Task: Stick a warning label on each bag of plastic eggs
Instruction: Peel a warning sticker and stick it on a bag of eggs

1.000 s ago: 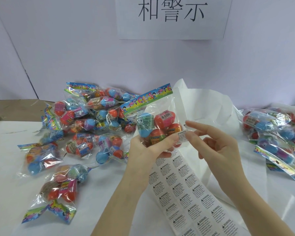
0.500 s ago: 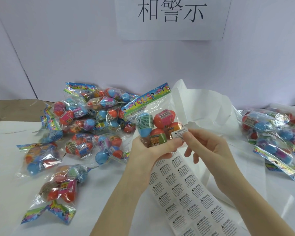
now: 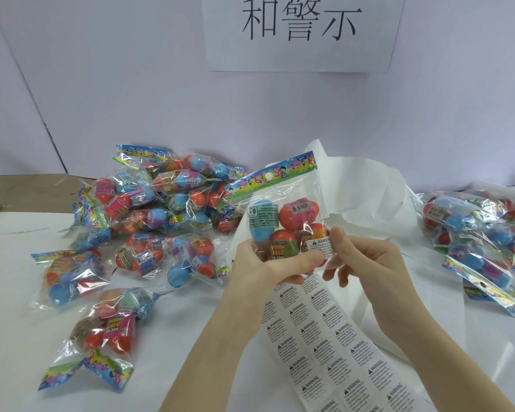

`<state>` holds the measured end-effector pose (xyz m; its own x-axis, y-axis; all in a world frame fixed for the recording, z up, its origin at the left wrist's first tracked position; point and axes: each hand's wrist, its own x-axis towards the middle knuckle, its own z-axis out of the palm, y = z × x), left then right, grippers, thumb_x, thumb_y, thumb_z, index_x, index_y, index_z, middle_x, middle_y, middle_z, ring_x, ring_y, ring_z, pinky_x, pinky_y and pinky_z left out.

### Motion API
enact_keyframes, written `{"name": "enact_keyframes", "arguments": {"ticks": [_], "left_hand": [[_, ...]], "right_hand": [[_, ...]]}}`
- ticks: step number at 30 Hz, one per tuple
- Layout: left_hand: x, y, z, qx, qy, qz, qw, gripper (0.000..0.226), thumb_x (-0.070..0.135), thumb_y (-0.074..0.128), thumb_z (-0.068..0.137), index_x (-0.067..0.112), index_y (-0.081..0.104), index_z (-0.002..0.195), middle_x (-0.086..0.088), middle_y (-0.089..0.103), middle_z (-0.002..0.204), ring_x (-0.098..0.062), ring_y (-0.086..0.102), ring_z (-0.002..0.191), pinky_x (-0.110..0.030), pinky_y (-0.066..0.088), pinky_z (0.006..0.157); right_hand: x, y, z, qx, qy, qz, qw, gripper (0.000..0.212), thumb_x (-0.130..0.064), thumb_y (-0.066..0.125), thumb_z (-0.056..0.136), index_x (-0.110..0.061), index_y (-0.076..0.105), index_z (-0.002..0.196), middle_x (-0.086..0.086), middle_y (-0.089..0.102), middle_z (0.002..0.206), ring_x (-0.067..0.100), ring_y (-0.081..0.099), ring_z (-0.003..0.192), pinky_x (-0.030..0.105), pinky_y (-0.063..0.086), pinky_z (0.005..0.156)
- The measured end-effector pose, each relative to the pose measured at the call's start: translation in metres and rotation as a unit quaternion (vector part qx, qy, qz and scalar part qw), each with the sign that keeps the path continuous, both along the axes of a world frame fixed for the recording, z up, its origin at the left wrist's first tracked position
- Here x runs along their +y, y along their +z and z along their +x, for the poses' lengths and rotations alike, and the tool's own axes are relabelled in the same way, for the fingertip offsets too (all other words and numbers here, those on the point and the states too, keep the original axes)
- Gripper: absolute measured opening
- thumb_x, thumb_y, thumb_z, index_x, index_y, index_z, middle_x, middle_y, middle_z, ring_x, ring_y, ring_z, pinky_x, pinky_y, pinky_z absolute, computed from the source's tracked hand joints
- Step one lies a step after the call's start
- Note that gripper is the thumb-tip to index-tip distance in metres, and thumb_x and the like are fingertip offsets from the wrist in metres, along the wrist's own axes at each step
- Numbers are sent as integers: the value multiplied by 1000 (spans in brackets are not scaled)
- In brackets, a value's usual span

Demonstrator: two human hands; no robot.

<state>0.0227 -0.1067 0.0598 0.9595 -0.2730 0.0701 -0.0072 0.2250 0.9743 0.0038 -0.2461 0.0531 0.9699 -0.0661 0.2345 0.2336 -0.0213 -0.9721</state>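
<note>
My left hand [image 3: 268, 264] grips a clear bag of coloured plastic eggs [image 3: 283, 221] from below, holding it upright above the table. A small white warning label [image 3: 320, 246] lies on the bag's lower right corner. My right hand [image 3: 366, 257] pinches that corner, thumb pressing on the label's right edge. Below my hands hangs a long sheet of warning labels [image 3: 333, 346].
A heap of egg bags [image 3: 161, 209] covers the table's left side, with loose ones near the front left [image 3: 107, 328]. A second group of bags [image 3: 476, 233] lies at the right. Crumpled white backing paper [image 3: 369, 191] rises behind my hands. A paper sign [image 3: 301, 31] hangs on the wall.
My right hand moved left to the bag with the label. The label now sits on the bag's lower right corner with my thumb on it.
</note>
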Motion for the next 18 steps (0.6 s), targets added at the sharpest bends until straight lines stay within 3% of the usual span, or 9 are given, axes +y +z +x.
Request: {"name": "enact_keyframes", "arguments": {"ticks": [7, 12, 18], "left_hand": [[0, -2, 1, -3, -6, -2, 1000, 17, 17, 78, 57, 26, 76, 71, -1, 70, 69, -10, 64, 64, -15, 47, 53], [1, -2, 1, -4, -7, -2, 1000, 21, 14, 78, 56, 29, 75, 70, -1, 71, 69, -9, 64, 61, -15, 46, 52], [0, -2, 1, 1, 4, 3, 1000, 24, 14, 78, 53, 32, 74, 69, -1, 71, 70, -9, 64, 60, -16, 47, 52]], "right_hand": [[2, 1, -3, -29, 25, -41, 998, 18, -43, 64, 79, -34, 75, 68, -8, 68, 62, 4, 51, 50, 11, 38, 48], [1, -1, -1, -28, 9, -23, 999, 22, -44, 57, 69, -34, 75, 64, -5, 60, 48, 4, 49, 44, 12, 37, 46], [0, -1, 0, -20, 7, -1, 1000, 24, -34, 55, 73, -30, 75, 60, -4, 60, 46, 5, 50, 43, 13, 38, 45]]}}
